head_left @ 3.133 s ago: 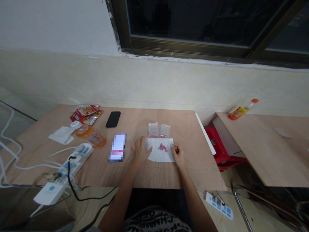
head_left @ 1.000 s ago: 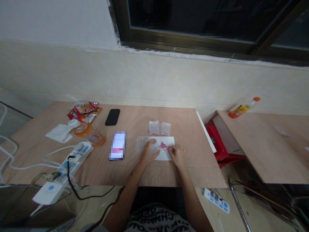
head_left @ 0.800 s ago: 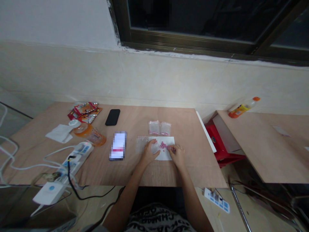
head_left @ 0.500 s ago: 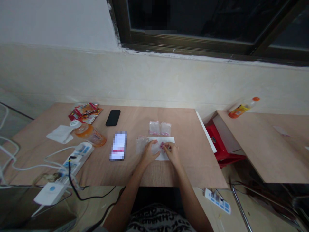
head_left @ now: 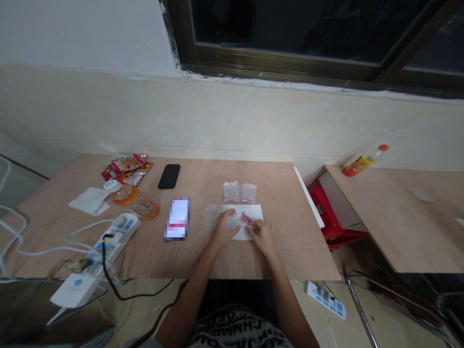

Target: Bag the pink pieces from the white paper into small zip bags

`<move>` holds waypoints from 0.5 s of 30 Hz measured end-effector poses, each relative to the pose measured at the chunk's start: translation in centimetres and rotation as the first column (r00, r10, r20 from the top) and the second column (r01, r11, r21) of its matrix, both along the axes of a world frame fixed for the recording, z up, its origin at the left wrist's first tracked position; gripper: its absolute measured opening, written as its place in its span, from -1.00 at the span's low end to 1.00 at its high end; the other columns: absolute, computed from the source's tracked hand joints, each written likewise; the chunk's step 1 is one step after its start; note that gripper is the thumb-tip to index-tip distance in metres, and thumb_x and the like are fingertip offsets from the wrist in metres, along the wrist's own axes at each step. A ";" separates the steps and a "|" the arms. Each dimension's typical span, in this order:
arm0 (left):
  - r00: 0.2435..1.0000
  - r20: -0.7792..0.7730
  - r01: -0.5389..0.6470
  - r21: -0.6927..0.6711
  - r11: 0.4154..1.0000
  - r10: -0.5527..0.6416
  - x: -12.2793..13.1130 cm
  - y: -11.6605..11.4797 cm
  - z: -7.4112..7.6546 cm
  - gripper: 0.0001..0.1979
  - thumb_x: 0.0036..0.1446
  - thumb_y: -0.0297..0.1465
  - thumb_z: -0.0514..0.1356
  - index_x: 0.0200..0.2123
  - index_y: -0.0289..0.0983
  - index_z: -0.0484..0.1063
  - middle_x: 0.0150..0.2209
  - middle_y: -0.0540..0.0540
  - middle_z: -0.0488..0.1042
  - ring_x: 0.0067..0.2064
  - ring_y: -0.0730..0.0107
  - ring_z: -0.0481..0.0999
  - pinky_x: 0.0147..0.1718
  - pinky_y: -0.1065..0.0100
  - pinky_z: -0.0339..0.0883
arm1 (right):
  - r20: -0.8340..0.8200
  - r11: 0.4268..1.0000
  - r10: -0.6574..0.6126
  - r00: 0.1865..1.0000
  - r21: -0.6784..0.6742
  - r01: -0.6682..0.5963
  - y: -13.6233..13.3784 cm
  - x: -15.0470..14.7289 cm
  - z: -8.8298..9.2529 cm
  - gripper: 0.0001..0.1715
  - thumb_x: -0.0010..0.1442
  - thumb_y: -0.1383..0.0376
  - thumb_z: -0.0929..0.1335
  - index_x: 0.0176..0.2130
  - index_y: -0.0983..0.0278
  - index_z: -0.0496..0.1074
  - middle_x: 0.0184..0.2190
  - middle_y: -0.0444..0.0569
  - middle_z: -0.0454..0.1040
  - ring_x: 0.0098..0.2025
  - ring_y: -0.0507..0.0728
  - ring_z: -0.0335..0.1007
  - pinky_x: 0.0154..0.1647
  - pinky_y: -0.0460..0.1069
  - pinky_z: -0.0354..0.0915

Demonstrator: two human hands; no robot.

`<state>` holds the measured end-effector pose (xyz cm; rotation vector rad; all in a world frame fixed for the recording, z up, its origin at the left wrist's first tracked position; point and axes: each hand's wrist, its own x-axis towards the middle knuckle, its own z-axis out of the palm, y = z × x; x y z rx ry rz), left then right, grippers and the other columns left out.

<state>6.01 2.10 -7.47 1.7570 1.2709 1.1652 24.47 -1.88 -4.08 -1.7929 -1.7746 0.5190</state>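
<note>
Left hand (head_left: 223, 231) on white paper (head_left: 240, 236), thumb and fingers parted, grip on anything unclear. Right hand (head_left: 264, 234): fingertips drawn together, cannot tell if pinching anything. Pink pieces (head_left: 245, 217) clustered on paper between hands, near right fingertips. Clear bag (head_left: 211, 216) beside left hand; two small bags (head_left: 231, 190) beyond both.

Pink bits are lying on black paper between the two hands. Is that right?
Not quite: the head view shows the paper is white, not black. The pink bits do lie on it, between the left hand and right hand.
</note>
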 end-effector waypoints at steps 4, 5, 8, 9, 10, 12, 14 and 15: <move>1.000 -0.003 -0.019 -0.007 1.000 0.019 0.0 -0.1 0.2 -0.44 -0.06 -0.37 0.31 0.06 -0.13 0.28 0.01 -0.14 0.47 0.05 0.18 0.48 0.10 0.04 0.33 | 0.036 1.000 0.023 0.999 -0.016 -0.023 -0.1 -0.3 -0.4 -0.78 0.16 0.16 0.36 -0.23 0.17 0.55 -0.37 -0.07 0.52 -0.21 0.18 0.36 -0.14 0.03 0.06; 1.000 -0.004 -0.021 -0.003 1.000 0.021 0.0 -0.1 0.2 -0.44 -0.06 -0.36 0.31 0.05 -0.13 0.28 0.01 -0.14 0.47 0.05 0.18 0.48 0.10 0.05 0.33 | 0.043 1.000 0.022 0.999 -0.016 -0.021 0.0 -0.4 -0.5 -0.79 0.16 0.17 0.36 -0.23 0.17 0.55 -0.37 -0.07 0.52 -0.21 0.18 0.35 -0.14 0.03 0.05; 1.000 0.000 -0.022 0.015 1.000 0.022 0.1 -0.1 0.3 -0.45 -0.06 -0.35 0.31 0.05 -0.14 0.28 0.01 -0.14 0.47 0.04 0.19 0.48 0.10 0.05 0.34 | 0.053 1.000 0.026 0.998 -0.015 -0.026 0.1 -0.5 -0.7 -0.81 0.17 0.19 0.36 -0.24 0.17 0.55 -0.38 -0.07 0.52 -0.21 0.18 0.35 -0.14 0.03 0.04; 1.000 -0.001 -0.021 0.017 1.000 0.021 0.1 -0.1 0.3 -0.45 -0.06 -0.35 0.31 0.05 -0.14 0.28 0.01 -0.15 0.47 0.04 0.18 0.49 0.09 0.05 0.35 | 0.056 1.000 0.027 0.998 -0.014 -0.027 0.1 -0.5 -0.7 -0.82 0.17 0.20 0.36 -0.25 0.16 0.56 -0.38 -0.07 0.51 -0.22 0.17 0.35 -0.14 0.03 0.04; 1.000 -0.003 -0.022 0.015 1.000 0.022 0.1 -0.1 0.3 -0.44 -0.07 -0.36 0.31 0.04 -0.14 0.28 0.01 -0.15 0.48 0.04 0.18 0.49 0.09 0.05 0.35 | 0.059 1.000 0.028 0.998 -0.012 -0.027 0.1 -0.5 -0.7 -0.83 0.17 0.21 0.36 -0.26 0.16 0.56 -0.39 -0.07 0.51 -0.22 0.17 0.35 -0.15 0.02 0.04; 1.000 -0.013 -0.027 0.003 1.000 0.027 0.1 -0.1 0.3 -0.44 -0.08 -0.37 0.32 0.04 -0.13 0.29 0.01 -0.14 0.48 0.04 0.16 0.49 0.09 0.04 0.35 | 0.066 1.000 0.022 0.998 -0.006 -0.021 0.1 -0.5 -0.7 -0.83 0.18 0.22 0.35 -0.28 0.16 0.56 -0.40 -0.07 0.51 -0.24 0.16 0.35 -0.16 0.02 0.04; 0.999 -0.023 -0.028 -0.009 1.000 0.028 0.1 -0.2 0.4 -0.44 -0.08 -0.38 0.33 0.04 -0.12 0.30 0.01 -0.13 0.48 0.05 0.15 0.48 0.09 0.04 0.35 | 0.064 1.000 0.014 0.998 -0.001 -0.014 0.1 -0.5 -0.6 -0.82 0.18 0.22 0.34 -0.30 0.17 0.56 -0.41 -0.07 0.51 -0.25 0.15 0.35 -0.17 0.01 0.05; 0.999 -0.025 -0.027 -0.013 1.000 0.027 0.1 -0.2 0.5 -0.45 -0.07 -0.38 0.32 0.04 -0.11 0.30 0.02 -0.13 0.48 0.05 0.15 0.48 0.10 0.04 0.35 | 0.058 1.000 0.010 0.998 0.000 -0.010 0.0 -0.5 -0.6 -0.81 0.18 0.21 0.34 -0.30 0.17 0.57 -0.41 -0.07 0.51 -0.26 0.15 0.35 -0.17 0.01 0.06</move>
